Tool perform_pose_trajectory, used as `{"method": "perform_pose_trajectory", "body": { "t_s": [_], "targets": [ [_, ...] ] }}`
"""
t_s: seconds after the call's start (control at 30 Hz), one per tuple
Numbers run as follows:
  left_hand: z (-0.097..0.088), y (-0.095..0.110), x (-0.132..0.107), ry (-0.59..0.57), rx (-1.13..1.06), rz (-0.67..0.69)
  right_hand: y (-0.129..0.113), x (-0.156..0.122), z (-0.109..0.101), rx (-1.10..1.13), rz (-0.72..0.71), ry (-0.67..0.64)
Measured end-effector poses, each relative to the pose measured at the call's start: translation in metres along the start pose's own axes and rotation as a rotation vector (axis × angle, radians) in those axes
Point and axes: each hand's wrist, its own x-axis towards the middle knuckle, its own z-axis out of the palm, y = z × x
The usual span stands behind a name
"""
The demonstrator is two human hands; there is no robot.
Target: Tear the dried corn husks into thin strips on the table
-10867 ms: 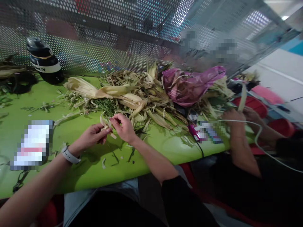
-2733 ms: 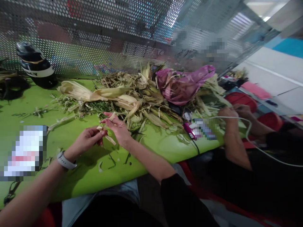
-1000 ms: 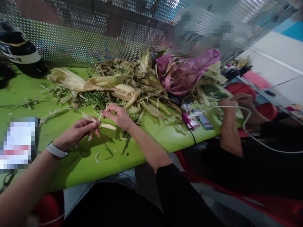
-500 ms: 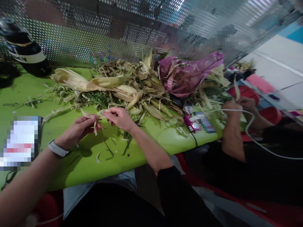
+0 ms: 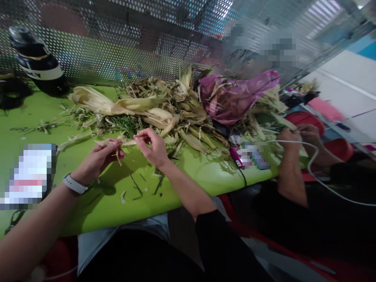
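Observation:
Between the fingers of my left hand (image 5: 104, 156) is a small bundle of pale corn husk strips, one end hanging down below the fingers. A husk strip (image 5: 128, 143) reaches sideways from that bundle to my right hand (image 5: 152, 148), whose thumb and forefinger pinch its far end. Both hands hover over the front of the green table (image 5: 108, 211). Just behind them lies a heap of dry corn husks (image 5: 152, 113) with some green sprigs (image 5: 122, 123) in it. Small husk scraps and thin stems lie below the hands.
A dark bottle (image 5: 44, 74) stands at back left against a perforated metal screen (image 5: 96, 47). A phone (image 5: 28, 172) lies left. A purple plastic bag (image 5: 229, 98) sits on the heap. At right, a co-worker's hands (image 5: 296, 137) hold a husk near a white cable (image 5: 313, 156).
My right hand has drawn slightly right, away from the left, and the husk strip between them is stretched straighter. The co-worker's husk has tipped over from upright. The view has shifted a little.

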Motion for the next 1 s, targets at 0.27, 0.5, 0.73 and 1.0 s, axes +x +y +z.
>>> {"method": "perform_pose_trajectory", "body": {
  "t_s": [0.27, 0.5, 0.73, 1.0],
  "targets": [
    [-0.003, -0.006, 0.004, 0.073, 0.174, 0.169, -0.006, -0.006, 0.004, -0.303, -0.431, 0.218],
    [0.0, -0.005, 0.004, 0.097, 0.142, 0.172, 0.007, -0.005, 0.013, -0.365, -0.335, 0.114],
    [-0.007, -0.008, 0.008, -0.007, 0.014, 0.154, 0.008, -0.012, 0.023, -0.513, -0.628, -0.077],
    [-0.003, -0.011, 0.004, 0.067, 0.15, 0.17, 0.006, -0.015, 0.027, -0.556, -0.618, 0.046]
  ]
}}
